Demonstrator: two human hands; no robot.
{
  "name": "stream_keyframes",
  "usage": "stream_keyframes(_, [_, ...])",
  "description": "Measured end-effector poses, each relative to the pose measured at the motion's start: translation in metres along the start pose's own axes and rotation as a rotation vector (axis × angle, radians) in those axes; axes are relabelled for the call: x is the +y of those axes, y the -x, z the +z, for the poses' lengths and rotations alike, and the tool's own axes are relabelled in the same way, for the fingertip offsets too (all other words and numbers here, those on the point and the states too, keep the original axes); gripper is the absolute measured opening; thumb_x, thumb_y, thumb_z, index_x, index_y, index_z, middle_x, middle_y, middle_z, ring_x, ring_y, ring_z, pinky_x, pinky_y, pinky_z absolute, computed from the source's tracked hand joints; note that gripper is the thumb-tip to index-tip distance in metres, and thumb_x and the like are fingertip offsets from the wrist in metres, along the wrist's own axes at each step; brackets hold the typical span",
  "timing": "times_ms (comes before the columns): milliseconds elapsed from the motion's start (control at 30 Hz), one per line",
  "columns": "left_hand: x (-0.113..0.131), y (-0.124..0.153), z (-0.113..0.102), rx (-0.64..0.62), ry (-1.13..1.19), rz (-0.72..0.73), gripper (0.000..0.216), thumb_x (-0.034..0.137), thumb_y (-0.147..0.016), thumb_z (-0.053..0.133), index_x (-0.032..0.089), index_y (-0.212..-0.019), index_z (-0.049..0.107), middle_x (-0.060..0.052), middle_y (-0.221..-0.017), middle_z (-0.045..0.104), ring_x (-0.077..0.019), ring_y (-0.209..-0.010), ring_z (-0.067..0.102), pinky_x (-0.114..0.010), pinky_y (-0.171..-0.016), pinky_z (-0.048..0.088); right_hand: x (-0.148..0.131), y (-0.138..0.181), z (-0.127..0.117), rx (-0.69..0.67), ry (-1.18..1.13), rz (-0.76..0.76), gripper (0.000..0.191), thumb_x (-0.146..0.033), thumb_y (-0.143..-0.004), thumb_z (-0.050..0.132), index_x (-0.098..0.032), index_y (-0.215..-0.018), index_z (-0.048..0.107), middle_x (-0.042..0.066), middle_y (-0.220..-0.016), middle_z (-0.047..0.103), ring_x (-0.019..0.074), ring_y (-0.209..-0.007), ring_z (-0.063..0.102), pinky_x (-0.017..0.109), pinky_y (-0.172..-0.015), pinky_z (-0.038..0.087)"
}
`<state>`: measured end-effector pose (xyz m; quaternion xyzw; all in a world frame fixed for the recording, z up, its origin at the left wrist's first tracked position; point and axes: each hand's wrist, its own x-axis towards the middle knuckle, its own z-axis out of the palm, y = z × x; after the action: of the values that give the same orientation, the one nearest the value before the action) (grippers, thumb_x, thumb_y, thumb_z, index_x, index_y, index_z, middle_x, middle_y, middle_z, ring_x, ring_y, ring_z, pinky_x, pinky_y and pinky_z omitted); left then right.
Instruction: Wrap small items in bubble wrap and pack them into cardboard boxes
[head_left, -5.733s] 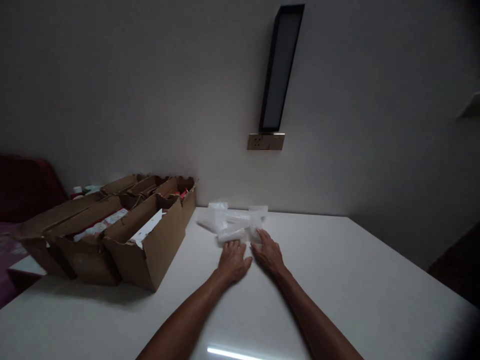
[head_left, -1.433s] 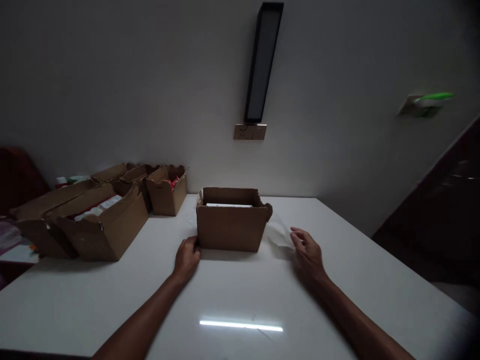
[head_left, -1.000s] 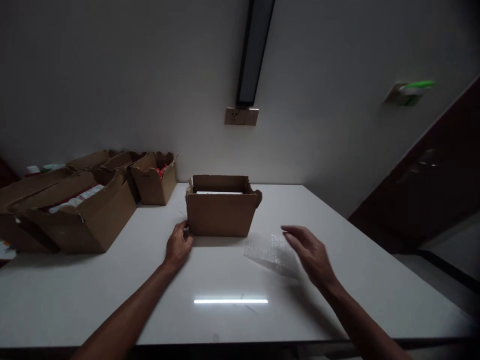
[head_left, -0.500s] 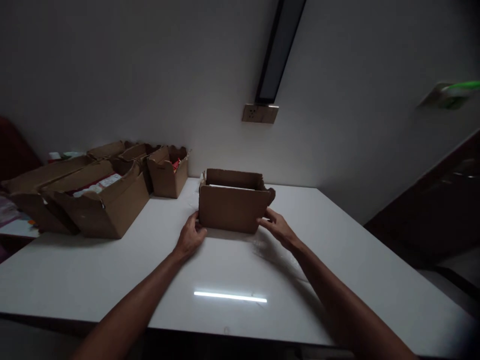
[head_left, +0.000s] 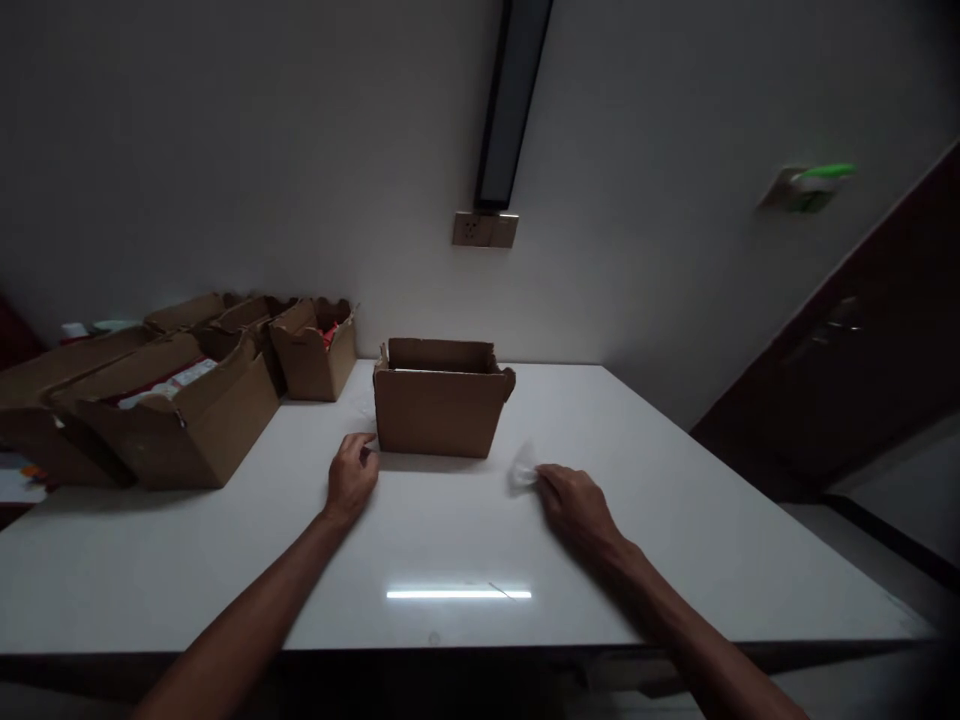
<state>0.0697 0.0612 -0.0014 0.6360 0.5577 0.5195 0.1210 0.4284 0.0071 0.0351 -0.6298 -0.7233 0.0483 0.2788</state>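
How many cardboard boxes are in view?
6: the lone box near center; at left, the front-left box, the front-right box, the back-left box, the back-middle box, the back-right box. Others may be hidden.

Six cardboard boxes (head_left: pixel 435 415), two hands (head_left: pixel 352 480), one table (head_left: pixel 442 525), one door (head_left: pixel 885 330).

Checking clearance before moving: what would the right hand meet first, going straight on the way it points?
Beyond the crumpled clear plastic it holds, the right hand would probably meet the lower right part of the lone cardboard box first; depth is hard to judge.
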Motion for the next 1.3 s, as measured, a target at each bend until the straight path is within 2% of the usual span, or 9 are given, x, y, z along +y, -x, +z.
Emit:
stream_keyframes(200, [0.053,0.040,-0.007,-0.055,0.063,0.200,0.026,0.020,-0.082,0.054,0.020,-0.105,0.066,-0.012,-0.125,0.060,-0.0261,-0.121,0.057,-0.043,-0.105,0.045,-0.033,0.012,-0.072,0.117,-0.610,0.065,0.035,-0.050,-0.088,0.057,-0.020,-0.093,0.071,0.009,-0.096,0.075,0.0248,-0.089,0.070,0.035,-0.080,0.054])
stream_keyframes(400, [0.119,0.058,0.017,-0.473,0.484,0.023,0.082,0.049,-0.074,0.073,0.020,-0.144,0.042,-0.016,-0.154,0.038,-0.0340,-0.143,0.034,-0.050,-0.116,0.030,-0.079,0.029,-0.116,0.098,-1.023,0.131,0.032,-0.049,-0.080,0.069,-0.022,-0.095,0.075,0.010,-0.100,0.076,0.0259,-0.088,0.071,0.040,-0.080,0.056])
stream_keyframes(500, [0.139,0.068,0.028,-0.768,0.883,-0.210,0.100,0.060,-0.068,0.074,0.017,-0.148,0.034,-0.018,-0.136,0.056,-0.0312,-0.126,0.054,-0.043,-0.103,0.043,-0.087,0.029,-0.103,0.077,-1.076,0.136,0.033,-0.050,-0.080,0.069,-0.022,-0.096,0.073,0.010,-0.103,0.076,0.0259,-0.092,0.071,0.039,-0.081,0.056])
stream_keyframes(567, [0.145,0.080,0.033,-0.838,1.017,-0.378,0.092,0.054,-0.066,0.077,0.014,-0.142,0.041,-0.013,-0.111,0.067,-0.0232,-0.097,0.066,-0.032,-0.084,0.050,-0.082,0.026,-0.082,0.019,-1.110,0.144,0.036,-0.050,-0.079,0.069,-0.021,-0.100,0.072,0.011,-0.106,0.075,0.0266,-0.096,0.071,0.040,-0.084,0.055])
stream_keyframes(700, [0.140,0.104,0.030,-0.755,0.889,-0.631,0.072,0.033,-0.064,0.075,0.009,-0.128,0.051,-0.001,-0.075,0.064,-0.0105,-0.055,0.055,-0.021,-0.053,0.042,-0.051,0.020,-0.038,-0.018,-1.075,0.235,0.056,-0.046,-0.075,0.071,-0.022,-0.124,0.061,0.015,-0.125,0.068,0.0302,-0.111,0.066,0.045,-0.089,0.053])
stream_keyframes(833, [0.125,0.114,0.003,-0.703,0.765,-0.742,0.098,0.027,-0.065,0.071,0.016,-0.150,0.023,0.004,-0.075,0.058,-0.0109,-0.053,0.055,-0.023,-0.051,0.047,-0.019,0.032,-0.024,0.031,-0.826,0.287,0.059,-0.048,-0.080,0.065,-0.025,-0.133,0.054,0.016,-0.138,0.058,0.0318,-0.120,0.060,0.049,-0.094,0.052])
stream_keyframes(967, [0.116,0.115,-0.024,-0.805,0.698,-0.797,0.084,0.032,-0.070,0.071,0.018,-0.144,0.037,0.005,-0.076,0.052,-0.0131,-0.052,0.063,-0.026,-0.050,0.051,-0.016,0.062,-0.033,-0.179,-0.552,0.035,0.046,-0.045,-0.087,0.060,-0.029,-0.129,0.061,0.011,-0.133,0.063,0.0311,-0.119,0.061,0.051,-0.099,0.050])
stream_keyframes(1133, [0.114,0.118,-0.030,-0.847,0.647,-0.832,0.050,0.040,-0.073,0.069,0.011,-0.113,0.061,-0.003,-0.080,0.062,-0.0142,-0.059,0.068,-0.022,-0.052,0.049,-0.036,0.099,-0.022,-0.478,-0.335,-0.363,0.071,-0.041,-0.082,0.071,-0.034,-0.148,0.045,0.009,-0.151,0.047,0.0318,-0.137,0.045,0.050,-0.110,0.042])
stream_keyframes(1300, [0.114,0.114,-0.028,-0.894,0.648,-0.751,0.058,0.048,-0.072,0.069,0.010,-0.114,0.059,-0.001,-0.074,0.060,-0.0139,-0.056,0.063,-0.024,-0.051,0.048,-0.044,0.100,0.013,-0.296,-0.351,-0.539,0.037,-0.031,-0.093,0.056,-0.028,-0.130,0.061,0.011,-0.138,0.060,0.0273,-0.128,0.053,0.050,-0.105,0.046])
